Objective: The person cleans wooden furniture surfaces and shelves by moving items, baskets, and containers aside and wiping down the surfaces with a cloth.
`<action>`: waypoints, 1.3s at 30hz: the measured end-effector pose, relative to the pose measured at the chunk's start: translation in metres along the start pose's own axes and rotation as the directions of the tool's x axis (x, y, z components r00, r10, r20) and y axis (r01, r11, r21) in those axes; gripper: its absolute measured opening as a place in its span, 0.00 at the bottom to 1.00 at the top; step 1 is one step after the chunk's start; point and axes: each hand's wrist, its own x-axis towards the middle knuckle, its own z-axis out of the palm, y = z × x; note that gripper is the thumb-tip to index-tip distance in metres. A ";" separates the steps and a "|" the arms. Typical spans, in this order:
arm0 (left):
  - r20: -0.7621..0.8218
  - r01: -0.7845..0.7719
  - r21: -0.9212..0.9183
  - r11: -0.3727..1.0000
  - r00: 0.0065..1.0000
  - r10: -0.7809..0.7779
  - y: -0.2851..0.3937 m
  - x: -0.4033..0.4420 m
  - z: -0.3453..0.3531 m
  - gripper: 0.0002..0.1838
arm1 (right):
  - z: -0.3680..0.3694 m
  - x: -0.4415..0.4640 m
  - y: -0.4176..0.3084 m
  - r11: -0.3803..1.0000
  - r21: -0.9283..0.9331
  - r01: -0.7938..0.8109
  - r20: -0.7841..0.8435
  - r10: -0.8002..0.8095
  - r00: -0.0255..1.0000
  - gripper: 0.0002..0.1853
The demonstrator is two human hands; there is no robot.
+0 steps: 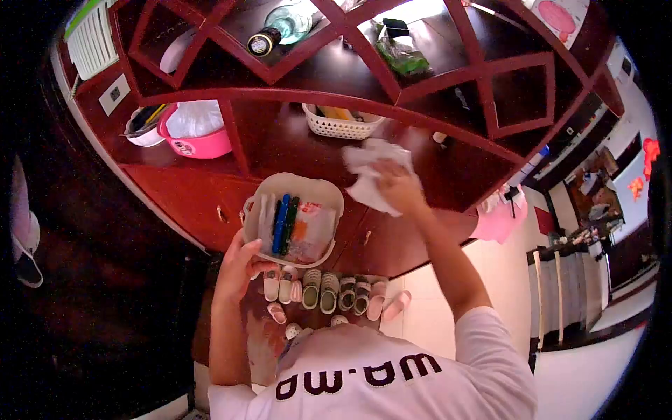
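My left hand (245,262) grips the near left edge of a beige plastic basket (308,183), held tilted in front of the cabinet. Inside it lie blue and dark marker pens (281,222) and a clear plastic bag (315,227) with red and orange bits. My right hand (399,183) is closed on a crumpled white cloth (374,164), pressed against the dark red shelf (280,140). Part of the cloth hangs past the shelf's front edge. Under the palm the fingers are partly hidden.
Behind the cloth stands a white perforated basket (343,128) with things in it. A pink bin (206,145) with a white liner sits left on the shelf. Lattice woodwork (280,73) crosses above, with a glass bottle (287,28) beyond it. Several shoes (329,290) line the floor below.
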 end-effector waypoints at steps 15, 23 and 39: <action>-0.006 0.031 0.001 1.000 0.999 -0.031 0.000 -0.004 -0.052 0.29 | 0.074 0.063 -0.092 0.989 -0.144 0.033 -0.251 -0.068 0.966 0.18; -0.142 -0.039 -0.019 0.999 0.989 0.036 -0.012 -0.044 -0.098 0.29 | 0.001 -0.017 0.069 0.873 -0.283 -0.398 -0.187 0.357 0.915 0.22; -0.052 -0.009 -0.014 1.000 0.999 0.008 -0.004 -0.034 -0.087 0.29 | 0.039 0.044 -0.019 0.989 0.055 -0.139 0.054 0.136 0.989 0.21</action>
